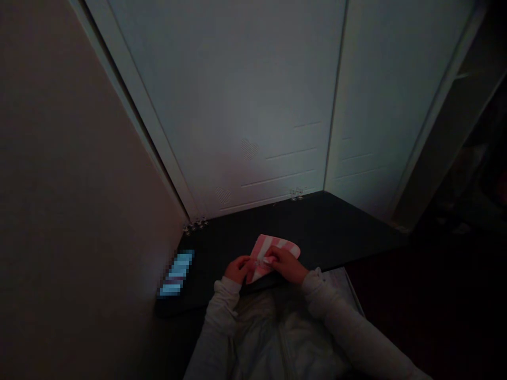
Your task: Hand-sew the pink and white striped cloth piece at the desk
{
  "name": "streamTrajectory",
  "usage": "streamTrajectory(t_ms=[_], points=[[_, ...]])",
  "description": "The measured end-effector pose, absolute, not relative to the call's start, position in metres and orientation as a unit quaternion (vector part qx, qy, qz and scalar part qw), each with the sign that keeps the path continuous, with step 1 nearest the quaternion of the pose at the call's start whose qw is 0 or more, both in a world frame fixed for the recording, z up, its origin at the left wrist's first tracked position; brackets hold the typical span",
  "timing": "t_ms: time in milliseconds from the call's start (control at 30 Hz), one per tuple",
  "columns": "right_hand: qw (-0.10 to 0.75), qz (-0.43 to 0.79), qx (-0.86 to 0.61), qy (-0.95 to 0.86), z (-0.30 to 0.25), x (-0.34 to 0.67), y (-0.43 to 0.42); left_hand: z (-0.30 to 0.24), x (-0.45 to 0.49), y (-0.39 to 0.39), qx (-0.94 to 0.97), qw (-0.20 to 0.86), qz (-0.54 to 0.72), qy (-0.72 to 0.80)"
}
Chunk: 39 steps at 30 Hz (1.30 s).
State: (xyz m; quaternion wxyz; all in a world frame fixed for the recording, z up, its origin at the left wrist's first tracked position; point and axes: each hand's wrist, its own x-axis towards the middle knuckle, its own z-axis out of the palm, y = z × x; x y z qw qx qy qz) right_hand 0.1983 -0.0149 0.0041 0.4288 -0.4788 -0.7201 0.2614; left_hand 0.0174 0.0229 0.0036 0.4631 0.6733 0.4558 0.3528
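A pink-and-white striped sheet (261,244), cloth or paper, lies near the front edge of the black tabletop (293,221). My left hand (237,270) pinches its left side with bent fingers. From the right, my right hand (288,264) reaches over the sheet and grips a small raised fold in its middle. A tiny shiny bit (256,262) shows by my left fingertips, too small and dark to name. The sheet's rounded right end sticks out beyond my right hand.
A lit phone-like screen (177,273), pixelated, is at the tabletop's left end. Small clear objects stand in a cluster (195,226) in the back left corner, with others (297,193) along the white panel (237,95). A brown wall (79,184) rises at left.
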Motion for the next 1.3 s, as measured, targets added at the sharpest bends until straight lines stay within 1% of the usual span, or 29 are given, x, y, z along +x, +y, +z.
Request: streamTrajectory(t_ms=[467, 733, 1033, 1300], points=[[0.43, 0.255, -0.479, -0.721, 0.0, 0.199, -0.013, 0.003, 0.014, 0.023, 0.673, 0.476, 0.356, 0.44], [0.429, 0.275, -0.481, -0.713, 0.002, 0.199, -0.014, 0.0, 0.013, 0.026, 0.669, 0.49, 0.361, 0.427], [0.442, 0.289, -0.476, -0.703, 0.002, 0.198, -0.013, 0.001, 0.012, 0.026, 0.679, 0.478, 0.346, 0.437], [0.429, 0.283, -0.497, -0.699, 0.005, 0.196, -0.016, -0.013, 0.006, 0.037, 0.666, 0.495, 0.373, 0.416]])
